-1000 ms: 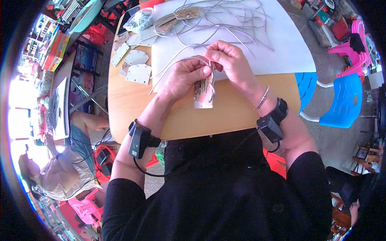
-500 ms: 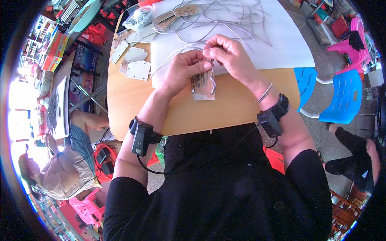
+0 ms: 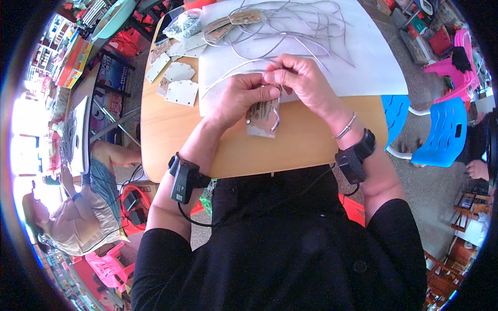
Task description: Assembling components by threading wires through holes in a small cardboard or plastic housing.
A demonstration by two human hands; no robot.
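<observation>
Over the table's near part, my left hand [image 3: 236,101] is closed on the upper part of a small brown-and-white board [image 3: 259,124] with printed marks and edge holes. A short loop of grey cord [image 3: 275,122] passes through the board's right side, and a round metal stud sits at its left. My right hand [image 3: 306,85] pinches thumb against fingers just above, touching my left hand; its grip seems to be on the cord, mostly hidden by the fingertips. More grey cord [image 3: 228,74] runs leftward from behind my hands.
Tangled grey cords [image 3: 290,31] lie on a white sheet [image 3: 363,67] over the wooden table [image 3: 171,135]. White boards [image 3: 181,93] and a clear tub of small parts [image 3: 182,25] are at left. A blue chair [image 3: 441,132] stands right; a seated person [image 3: 78,220] is at left.
Both hands stay together at the board, which now tilts slightly, with its lower end a little lower in view. At the right, a person in dark clothes has moved farther toward the picture's edge.
</observation>
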